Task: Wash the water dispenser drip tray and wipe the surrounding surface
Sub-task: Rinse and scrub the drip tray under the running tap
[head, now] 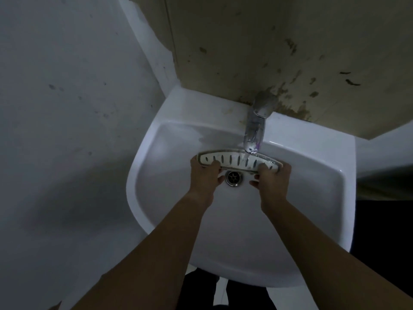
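A curved white drip tray with several dark slots is held over the basin of a white sink, just beyond the drain. My left hand grips its left end, thumb on top. My right hand grips its right end the same way. Water runs from the chrome tap onto the tray's right half.
A stained beige wall rises behind the tap. A grey wall closes the left side next to the sink. To the right of the sink lies a dark surface. Below the sink's front edge I see dark trousers and pale floor.
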Tool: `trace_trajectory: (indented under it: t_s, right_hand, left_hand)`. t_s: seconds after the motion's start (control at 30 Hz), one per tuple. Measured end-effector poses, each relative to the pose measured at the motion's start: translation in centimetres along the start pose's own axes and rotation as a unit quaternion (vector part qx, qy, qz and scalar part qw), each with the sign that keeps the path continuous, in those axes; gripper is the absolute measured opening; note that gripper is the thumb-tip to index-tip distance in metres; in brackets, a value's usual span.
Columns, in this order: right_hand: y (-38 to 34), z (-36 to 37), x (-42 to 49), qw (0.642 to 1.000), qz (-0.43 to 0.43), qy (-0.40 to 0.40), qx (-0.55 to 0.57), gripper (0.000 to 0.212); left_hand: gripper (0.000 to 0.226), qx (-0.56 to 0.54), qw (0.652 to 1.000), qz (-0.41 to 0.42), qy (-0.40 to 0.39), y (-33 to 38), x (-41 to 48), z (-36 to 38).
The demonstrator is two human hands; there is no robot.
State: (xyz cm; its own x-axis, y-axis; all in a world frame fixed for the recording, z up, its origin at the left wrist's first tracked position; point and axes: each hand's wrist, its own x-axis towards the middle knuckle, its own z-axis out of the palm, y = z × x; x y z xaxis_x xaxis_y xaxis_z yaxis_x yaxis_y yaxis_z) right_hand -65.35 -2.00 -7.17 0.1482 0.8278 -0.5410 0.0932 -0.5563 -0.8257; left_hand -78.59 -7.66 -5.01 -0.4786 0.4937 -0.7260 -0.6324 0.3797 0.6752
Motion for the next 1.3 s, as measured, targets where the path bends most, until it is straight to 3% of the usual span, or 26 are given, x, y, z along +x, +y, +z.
trace_trajectory:
  t_s: [0.13,0.27,0.47,0.7,0.77,0.9,1.0,1.1,1.3]
  right_hand:
    - [-0.2,0.7,-0.5,0.999,-0.036,-0.027,0.024,0.058]
    - [0.0,1.5,-1.1,0.995,-0.056,-0.079,0.019,0.061]
    - [-0.2,0.7,-1.0,0.980,-0.081,-0.178,-0.020,0.048]
    - [-0.8,-1.4,0.2,0.950,-0.140,-0.269,-0.082,0.023]
    - [-0.4,-1.4,0.3,0.952,-0.132,-0.261,-0.088,0.021]
    - [0.5,-1.6,0.4,0.980,-0.072,-0.166,-0.082,0.029]
    - [0.4,-2.1,0.7,0.993,0.029,-0.106,-0.034,0.044]
    - [-0.3,-2.4,0.7,0.990,0.101,-0.090,0.024,0.052]
    - [-1.9,-1.4,0.2,0.992,0.073,-0.083,0.062,0.056]
  left_hand:
    - [0.062,-0.019,0.999,0.019,0.023,0.0,-0.2,0.7]
    - [0.059,-0.058,0.995,0.031,0.068,0.6,0.3,0.3]
    - [0.044,-0.057,0.991,0.046,0.114,0.4,1.1,-1.3]
    - [0.046,-0.063,0.993,0.014,0.094,-0.5,1.0,-2.6]
    - [0.047,-0.054,0.994,0.015,0.097,-0.4,0.9,-2.5]
    - [0.052,0.011,0.992,0.024,0.125,0.3,0.7,-1.9]
    - [0.066,0.090,0.988,0.085,0.090,0.3,0.6,-1.1]
    - [0.065,0.130,0.985,0.106,0.048,0.2,0.5,-0.3]
    - [0.051,0.160,0.982,0.101,0.019,-0.2,0.1,0.7]
